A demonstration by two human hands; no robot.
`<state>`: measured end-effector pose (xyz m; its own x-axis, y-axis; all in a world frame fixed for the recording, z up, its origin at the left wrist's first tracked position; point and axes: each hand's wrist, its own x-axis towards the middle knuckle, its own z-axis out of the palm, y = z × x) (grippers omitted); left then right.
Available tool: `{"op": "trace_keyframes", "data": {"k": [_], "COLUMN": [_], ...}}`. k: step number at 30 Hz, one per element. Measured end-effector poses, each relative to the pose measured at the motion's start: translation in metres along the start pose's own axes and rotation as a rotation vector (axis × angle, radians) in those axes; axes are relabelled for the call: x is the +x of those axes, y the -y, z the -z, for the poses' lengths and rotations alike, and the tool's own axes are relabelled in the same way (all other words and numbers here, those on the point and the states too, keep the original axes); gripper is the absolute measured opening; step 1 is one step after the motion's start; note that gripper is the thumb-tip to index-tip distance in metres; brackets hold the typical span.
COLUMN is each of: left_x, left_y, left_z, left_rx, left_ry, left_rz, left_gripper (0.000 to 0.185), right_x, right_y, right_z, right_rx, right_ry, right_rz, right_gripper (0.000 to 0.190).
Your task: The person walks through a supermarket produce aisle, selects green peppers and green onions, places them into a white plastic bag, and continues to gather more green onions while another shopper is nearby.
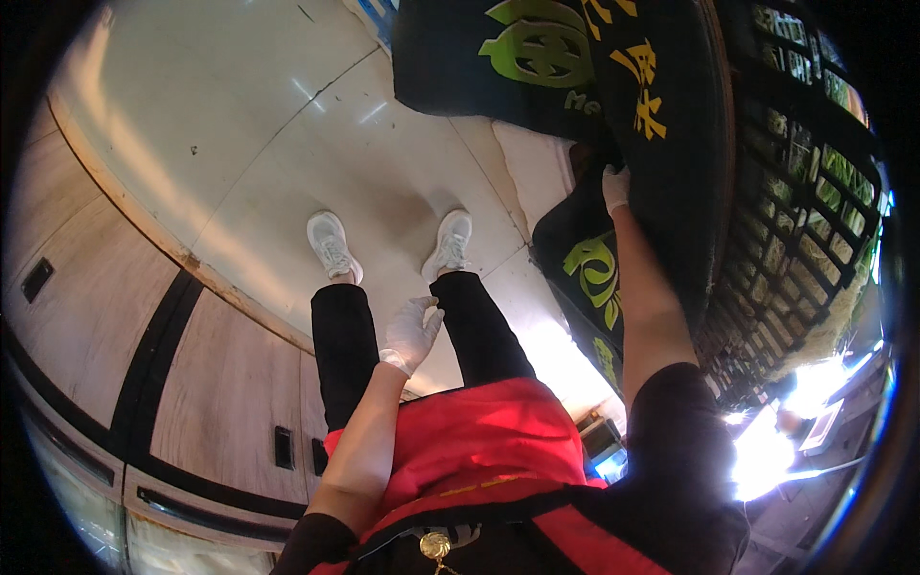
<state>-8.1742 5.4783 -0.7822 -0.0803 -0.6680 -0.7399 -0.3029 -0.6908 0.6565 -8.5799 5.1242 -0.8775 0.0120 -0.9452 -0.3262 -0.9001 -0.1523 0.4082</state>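
My left hand (412, 332), in a thin white glove, hangs in front of my legs with the thumb apart from the fingers. It holds nothing. My right arm stretches forward to the right, where my gloved right hand (616, 188) is at the edge of a black cloth drape (668, 215). Part of that hand is hidden by the drape, so its grip cannot be made out. Yellow and green printed figures and writing mark the drape. Below the hand hangs another black flap (575, 237) with a green print.
Black plastic crates (798, 172) with greenery showing through stand above the drape on the right. Wood-grain cabinet doors (223, 388) with black handles line the left. Pale floor tiles (237, 144) lie under my white shoes (330, 244). I wear a red apron (489, 431).
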Motion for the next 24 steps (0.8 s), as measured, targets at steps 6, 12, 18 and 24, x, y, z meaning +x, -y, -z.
{"op": "trace_keyframes", "data": {"k": [6,12,18,24], "left_x": [0.023,0.029,0.035,0.014], "left_y": [0.000,0.000,-0.001,0.027], "left_z": [0.006,0.016,0.007,-0.016], "left_rx": [-0.270,-0.307,-0.397,-0.257], "left_ry": [-0.133,-0.188,-0.182,-0.190], "left_rz": [-0.043,-0.074,-0.142,0.121], "left_gripper": [0.034,0.032,0.032,0.027], "right_x": [-0.001,-0.012,-0.106,-0.216], "right_y": [0.088,0.117,0.146,0.250], "right_z": [0.035,0.006,-0.027,0.011], "right_rx": [0.490,0.418,0.093,0.536], "right_ry": [0.567,0.459,0.383,0.455], "right_rz": [0.072,-0.176,0.065,0.118], "right_gripper": [0.065,0.070,0.032,0.033]}}
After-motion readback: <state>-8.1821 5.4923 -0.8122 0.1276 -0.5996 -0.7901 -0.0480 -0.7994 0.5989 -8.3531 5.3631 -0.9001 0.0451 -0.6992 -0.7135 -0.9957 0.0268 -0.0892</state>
